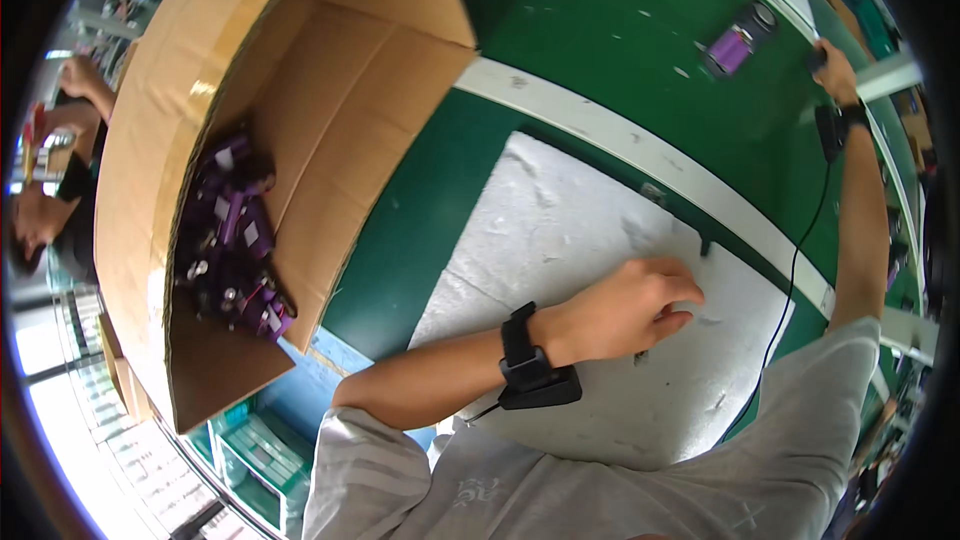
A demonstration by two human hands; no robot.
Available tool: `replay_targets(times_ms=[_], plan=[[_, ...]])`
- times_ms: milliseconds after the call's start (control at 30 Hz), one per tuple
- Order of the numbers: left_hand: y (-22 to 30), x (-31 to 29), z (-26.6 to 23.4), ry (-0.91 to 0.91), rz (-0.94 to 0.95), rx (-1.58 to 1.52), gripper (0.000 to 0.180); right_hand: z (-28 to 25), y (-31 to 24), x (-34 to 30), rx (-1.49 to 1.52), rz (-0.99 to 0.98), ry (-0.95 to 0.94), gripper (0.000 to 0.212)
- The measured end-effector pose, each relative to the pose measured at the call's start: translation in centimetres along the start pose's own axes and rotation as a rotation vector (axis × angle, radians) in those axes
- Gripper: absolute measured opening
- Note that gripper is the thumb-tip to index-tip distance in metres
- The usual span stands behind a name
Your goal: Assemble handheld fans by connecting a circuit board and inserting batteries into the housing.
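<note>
My left hand (632, 312) hovers over a white foam board (540, 230). Its fingers are loosely bent, thumb and forefinger apart, with nothing visible between them. Stretched out to the far right, my right hand (838, 75) closes on a small dark object (818, 60) by the edge of the green table; its kind is too small to make out. To the left of that hand, a purple and black cylindrical device (738, 45) lies on the green surface (620, 0). Both wrists wear black straps with a dark module.
A large open cardboard box (350, 110) stands at the left, holding several purple and black devices (235, 230). A white rail (600, 125) crosses the table beyond the board. One black cable (797, 260) hangs from my right wrist. Another person (60, 190) sits at far left.
</note>
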State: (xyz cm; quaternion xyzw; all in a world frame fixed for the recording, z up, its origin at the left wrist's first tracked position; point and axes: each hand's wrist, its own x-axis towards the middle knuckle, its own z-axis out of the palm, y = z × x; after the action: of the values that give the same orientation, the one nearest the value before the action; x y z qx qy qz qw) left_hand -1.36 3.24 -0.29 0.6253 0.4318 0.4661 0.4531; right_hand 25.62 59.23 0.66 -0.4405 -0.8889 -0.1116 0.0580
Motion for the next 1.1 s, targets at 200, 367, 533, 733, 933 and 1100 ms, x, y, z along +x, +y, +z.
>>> replay_targets(times_ms=[200,367,533,733,933,1100], plan=[[-0.9,0.2,0.0,0.161,0.071,0.103,0.019,-12.2,-11.2,-6.1,0.208,0.065,-0.118,0.045],[-0.1,0.5,-4.0,0.431,0.024,0.434,0.021,-22.1,-27.7,-19.1,0.488,0.195,-0.332,0.050],[1.7,-5.3,-14.5,0.839,-0.107,1.094,0.030,-19.7,-33.7,-28.5,0.276,0.063,-0.353,0.048],[2.4,-17.1,-22.7,1.167,-0.811,1.583,0.041,-17.7,-34.6,-33.1,0.240,0.200,-0.265,0.047],[1.0,-20.2,-25.0,1.138,-0.929,1.657,0.040,-19.1,-33.4,-36.3,0.447,0.137,-0.104,0.036],[1.5,-21.0,-27.3,1.014,-1.102,1.573,0.032,-18.8,-32.1,-39.9,0.719,0.158,-0.021,0.030]])
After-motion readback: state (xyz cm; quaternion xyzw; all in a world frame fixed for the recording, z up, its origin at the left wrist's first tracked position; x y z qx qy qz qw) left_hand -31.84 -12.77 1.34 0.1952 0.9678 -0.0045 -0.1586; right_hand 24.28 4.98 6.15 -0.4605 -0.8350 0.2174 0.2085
